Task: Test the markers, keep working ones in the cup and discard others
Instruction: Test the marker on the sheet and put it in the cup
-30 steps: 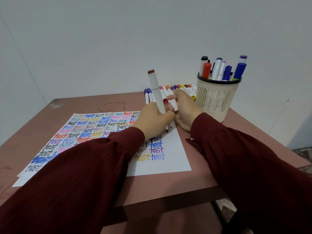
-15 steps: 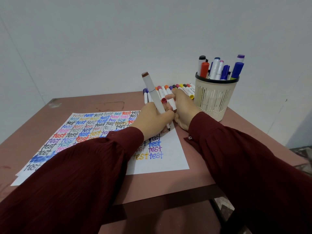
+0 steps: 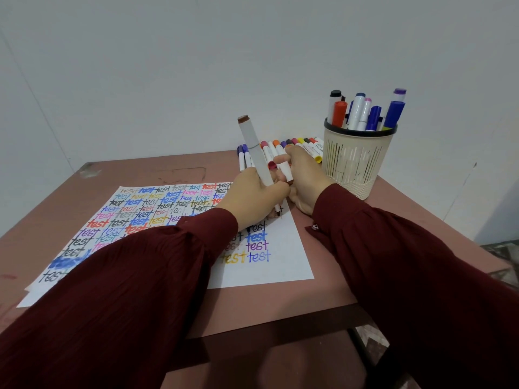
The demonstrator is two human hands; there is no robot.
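**Brown marker mid-test, tip on the paper**

Your left hand (image 3: 252,197) has its fingers curled round the brown-ended marker (image 3: 258,153), tip down on the paper (image 3: 280,265) near its right edge. In the last second the marker's top end has swung left while the tip kept its place. You are probably mid-stroke, so no verdict yet. Your right hand (image 3: 306,178) pinches the pulled cap (image 3: 286,171) just beside it. The sheet reads "test" repeatedly in many colours. Print on the spare markers (image 3: 295,141) by the cup (image 3: 354,161) is too small to read.

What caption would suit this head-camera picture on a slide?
Left hand puts a brown-capped marker to the test sheet while the right hand holds a cap near the cup.
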